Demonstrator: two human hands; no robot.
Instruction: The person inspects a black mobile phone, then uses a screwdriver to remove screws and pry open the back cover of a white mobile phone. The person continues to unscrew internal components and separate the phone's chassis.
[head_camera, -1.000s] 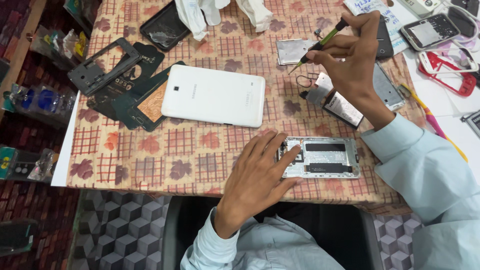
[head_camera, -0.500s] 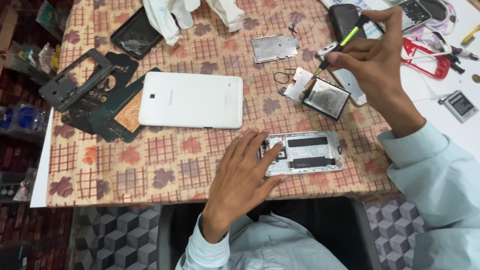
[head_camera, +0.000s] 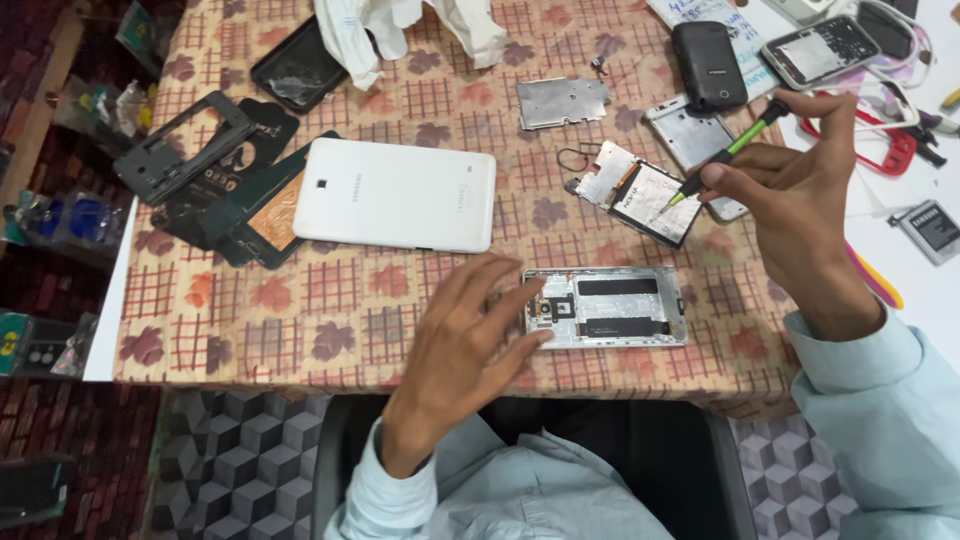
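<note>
An opened silver phone frame (head_camera: 612, 306) lies near the table's front edge. My left hand (head_camera: 462, 345) rests with fingers spread against its left end, fingertips touching the frame. My right hand (head_camera: 800, 200) is raised to the right and pinches a green-and-black screwdriver (head_camera: 728, 152) whose tip points down toward a flat battery pack (head_camera: 642, 194) lying above the frame.
A white tablet (head_camera: 398, 194) lies face down at centre on the checked tablecloth (head_camera: 300, 310). Dark frames and back covers (head_camera: 200, 170) are stacked at left. A metal plate (head_camera: 562, 102), a black phone (head_camera: 708, 64), white cloth (head_camera: 400, 30) and other phone parts crowd the back and right.
My right hand with the screwdriver has come down and nearer, from above the black phone to beside the battery pack. My left hand stays at the silver frame, fingers now more spread.
</note>
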